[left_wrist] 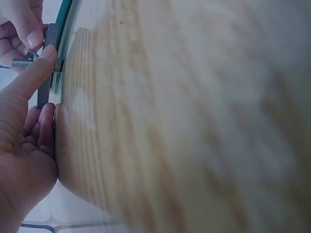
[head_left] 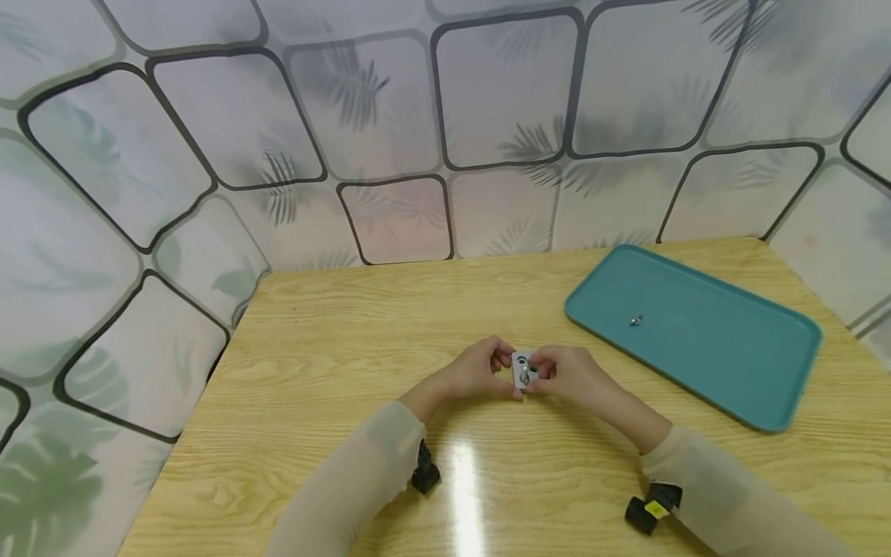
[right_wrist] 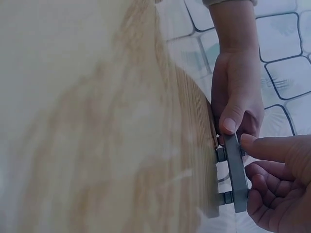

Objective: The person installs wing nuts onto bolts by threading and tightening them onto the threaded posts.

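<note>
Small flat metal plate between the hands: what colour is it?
The plate is grey, clearest in the right wrist view.

Both forearms (head_left: pixel 362 472) angle inward — left hand (head_left: pixel 480 370) and right hand (head_left: pixel 574 373) nearly meeting, fingers (head_left: pixel 491 346) curled, thumbs (head_left: pixel 510 391) on the near side.

- A long, plain, pale beige fabric sleeve (head_left: pixel 348 476) covers the left forearm, with a faint greyish patch near its cuff.
- A matching pale beige fabric sleeve (head_left: pixel 741 491) covers the right forearm and ends by the wrist.
- A small, matte black, blocky device (head_left: pixel 425 478) sits at the left cuff.
- A similar black, blocky device (head_left: pixel 640 516) at the right cuff bears a bright yellow label (head_left: pixel 657 509).
- Both hands are bare, with short, rounded fingernails (right_wrist: pixel 229 125).
</note>
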The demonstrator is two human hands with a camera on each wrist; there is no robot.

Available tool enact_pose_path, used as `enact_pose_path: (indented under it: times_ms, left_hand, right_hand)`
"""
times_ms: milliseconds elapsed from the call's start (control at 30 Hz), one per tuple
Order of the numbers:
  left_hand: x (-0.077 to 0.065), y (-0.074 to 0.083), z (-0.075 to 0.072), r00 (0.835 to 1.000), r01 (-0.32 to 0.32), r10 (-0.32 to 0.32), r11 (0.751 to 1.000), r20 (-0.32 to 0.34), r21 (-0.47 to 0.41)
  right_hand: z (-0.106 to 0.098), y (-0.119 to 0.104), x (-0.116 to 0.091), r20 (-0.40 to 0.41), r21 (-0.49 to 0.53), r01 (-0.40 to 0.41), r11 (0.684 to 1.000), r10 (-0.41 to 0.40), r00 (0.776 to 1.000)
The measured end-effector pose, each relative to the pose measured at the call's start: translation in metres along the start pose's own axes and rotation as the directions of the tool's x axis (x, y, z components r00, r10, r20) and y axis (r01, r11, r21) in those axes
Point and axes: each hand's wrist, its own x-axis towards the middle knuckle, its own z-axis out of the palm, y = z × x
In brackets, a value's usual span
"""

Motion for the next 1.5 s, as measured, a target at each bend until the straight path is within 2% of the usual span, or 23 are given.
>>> enact_pose_path:
  times_ms: [500, 933, 1500]
  left_hand:
    - [0.003, -0.004, 0.001, 1.0, -0.006, 0.006, 1.0, -0.002, 0.006]
    - [0.001, -0.002, 0.001, 1.0, 0.0, 0.0, 1.0, -0.012, 0.003]
    - [0.001, -0.003, 0.0, 1.0, -0.016, 0.016, 1.0, 0.002, -0.016]
  right_hand:
    - [0.001, -0.004, 0.0, -0.008, -0.023, -0.014, 1.0, 0.014, 1.0]
    - [0.002, -0.007, -0.012, -0.006, -0.051, 0.043, 0.998, -0.043, 0.999]
    - [0.002, -0.004, -0.001, -0.051, -0.035, -0.043, 0.998, 0.041, 0.998]
